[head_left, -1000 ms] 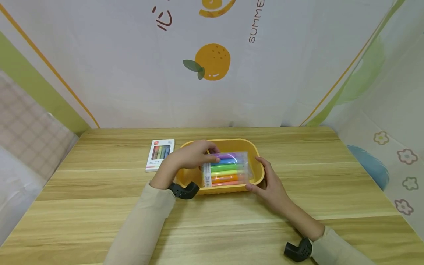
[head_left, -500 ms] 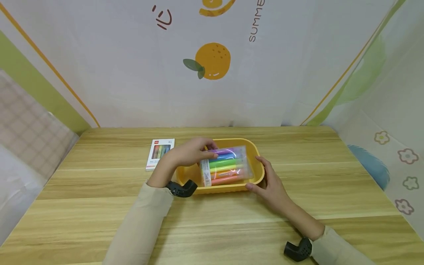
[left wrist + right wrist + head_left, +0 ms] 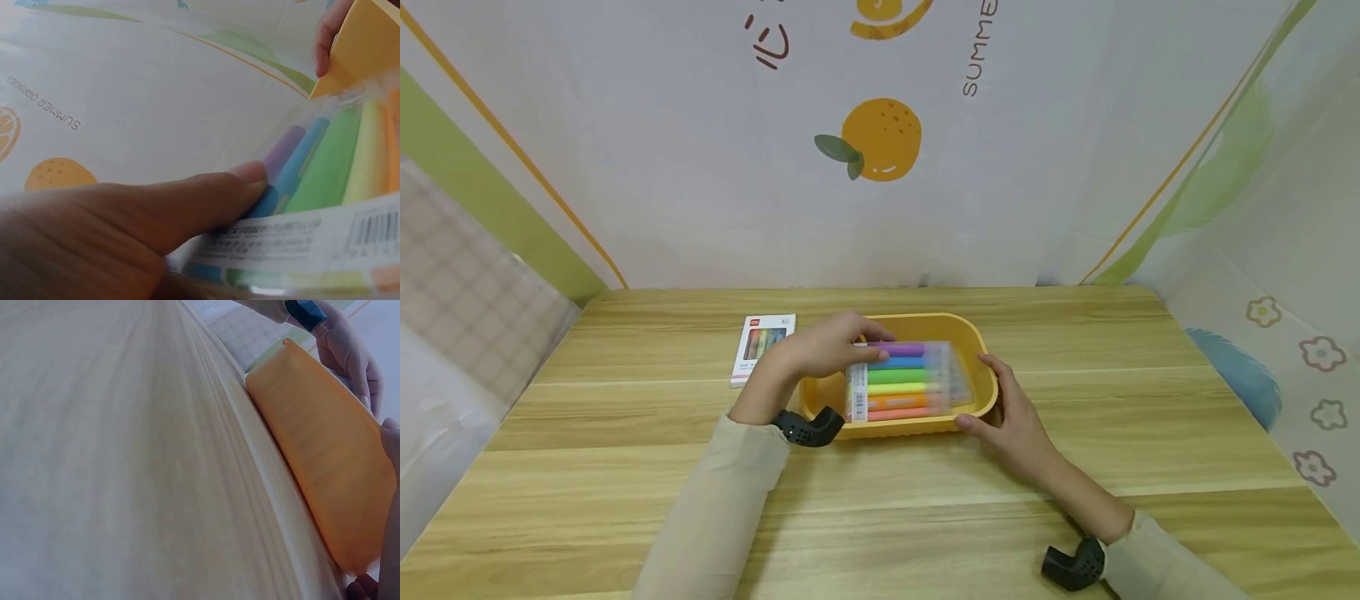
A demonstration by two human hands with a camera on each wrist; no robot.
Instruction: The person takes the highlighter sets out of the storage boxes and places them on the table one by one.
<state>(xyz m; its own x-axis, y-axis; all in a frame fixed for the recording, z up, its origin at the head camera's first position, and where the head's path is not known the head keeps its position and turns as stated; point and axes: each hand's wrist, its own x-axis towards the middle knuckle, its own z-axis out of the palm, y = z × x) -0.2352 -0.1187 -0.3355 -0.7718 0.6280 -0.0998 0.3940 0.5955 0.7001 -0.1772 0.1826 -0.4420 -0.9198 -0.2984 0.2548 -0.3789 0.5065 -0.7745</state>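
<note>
A wooden tabletop (image 3: 880, 517) is seen from above, with two cream sleeves reaching in from the near edge, each with a black device strapped at the wrist. Nearest, on the right, the right hand (image 3: 1009, 417) is laid against the near right corner of a yellow tray (image 3: 981, 343), its fingers curved round the rim and its thumb pressed to the outer wall; in the right wrist view the yellow wall (image 3: 319, 469) is seen standing on the wood grain with fingertips at its edge. Just beyond, the left hand (image 3: 820, 350) is held over the left side of the tray, and a clear plastic pack of markers (image 3: 901, 382) is pinched at its left end between thumb and fingers. The pack is held level, partly inside the tray and above its floor; whether it touches the floor cannot be told. Purple, blue, green, yellow, orange and pink barrels are shown lying side by side, with a white barcode label at the left end. In the left wrist view the thumb (image 3: 206, 200) is pressed on the pack (image 3: 325, 181). Farther left, a small white box (image 3: 763, 348) lies flat on the tabletop, apart from the tray. Behind, a pale backdrop printed with an orange (image 3: 880, 140) is hung.
</note>
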